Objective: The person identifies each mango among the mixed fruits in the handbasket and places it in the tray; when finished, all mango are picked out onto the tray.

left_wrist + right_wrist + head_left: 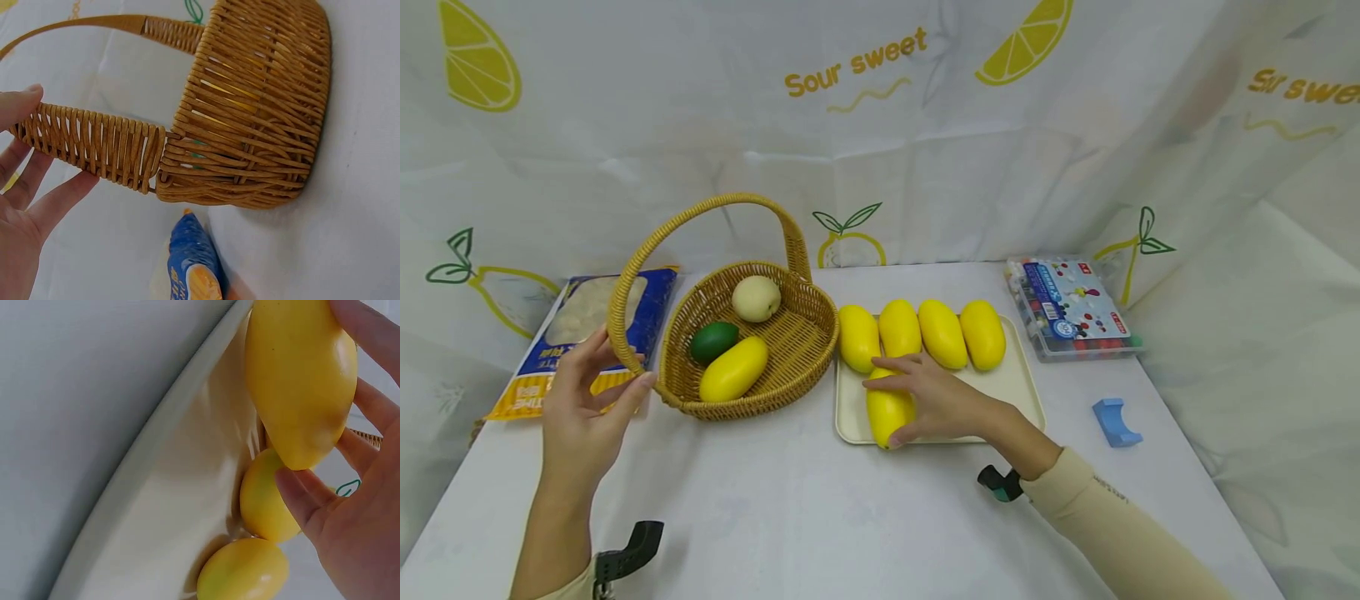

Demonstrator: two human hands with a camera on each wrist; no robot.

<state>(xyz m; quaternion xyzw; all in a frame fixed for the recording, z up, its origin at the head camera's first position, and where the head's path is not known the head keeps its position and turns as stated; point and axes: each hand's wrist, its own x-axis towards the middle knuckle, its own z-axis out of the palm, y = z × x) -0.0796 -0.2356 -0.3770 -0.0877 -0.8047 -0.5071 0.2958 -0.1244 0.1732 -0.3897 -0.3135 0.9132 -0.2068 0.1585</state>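
Note:
My left hand (580, 417) grips the lower left part of a wicker basket's handle (625, 292), thumb on one side and fingers on the other. Inside the basket (775, 404) lie a yellow mango (734, 369), a green mango-shaped fruit (713, 342) and a pale round pear (756, 298). On the right, my right hand (947, 400) holds a yellow mango (889, 417) between thumb and fingers, over the left side of a cream tray (1000, 404). Several more yellow mangoes (942, 333) stand in a row along the tray's back edge. The right wrist view shows the held mango (300, 375) close up.
A blue and yellow food packet (572, 333) lies left of the basket, partly behind my left hand. Behind the tray to the right sits a clear plastic case (1071, 308) of coloured pieces. A small blue curved block (1116, 422) lies near the table's right edge.

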